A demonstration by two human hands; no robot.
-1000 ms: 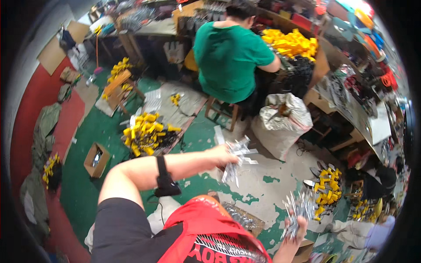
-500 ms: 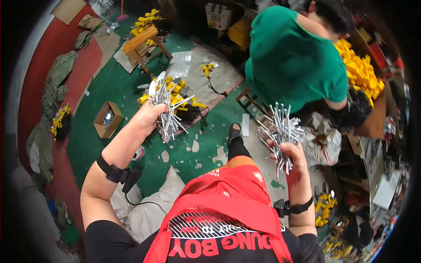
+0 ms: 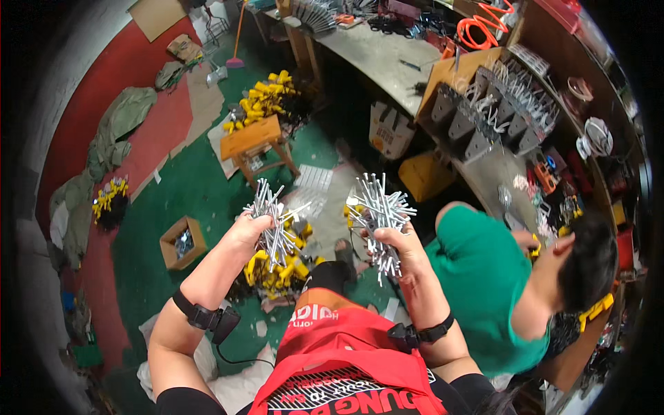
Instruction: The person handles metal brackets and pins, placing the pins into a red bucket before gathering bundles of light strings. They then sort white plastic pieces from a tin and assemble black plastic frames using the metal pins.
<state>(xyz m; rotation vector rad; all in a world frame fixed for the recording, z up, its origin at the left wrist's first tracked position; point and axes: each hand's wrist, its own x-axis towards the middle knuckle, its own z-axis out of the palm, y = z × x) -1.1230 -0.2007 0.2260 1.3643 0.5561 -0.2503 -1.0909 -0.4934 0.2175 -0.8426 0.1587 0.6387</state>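
My left hand (image 3: 253,227) is closed round a loose bundle of long, thin, silvery metal rods (image 3: 278,238) with small nail-like heads. A second such bundle of metal rods (image 3: 382,202) is gripped in my right hand (image 3: 404,247), thumb across the front. Both bundles are held up off the floor, rods poking out above and below the fists at uneven angles. Beneath my left hand lies a pile of yellow plastic parts with black cords (image 3: 277,275). A few yellow pieces show behind the right-hand bundle.
A person in a green top (image 3: 481,283) is close on my right. Ahead stand a small wooden stool (image 3: 250,142), another yellow pile (image 3: 266,97) and a long workbench (image 3: 373,59). Grey metal bins (image 3: 477,114) with rods sit on it. An open cardboard box (image 3: 181,242) rests at left.
I have stepped forward and turned right; the bench and bins came into view. My right hand moved inward, nearer the left. Both hands keep their bundles.
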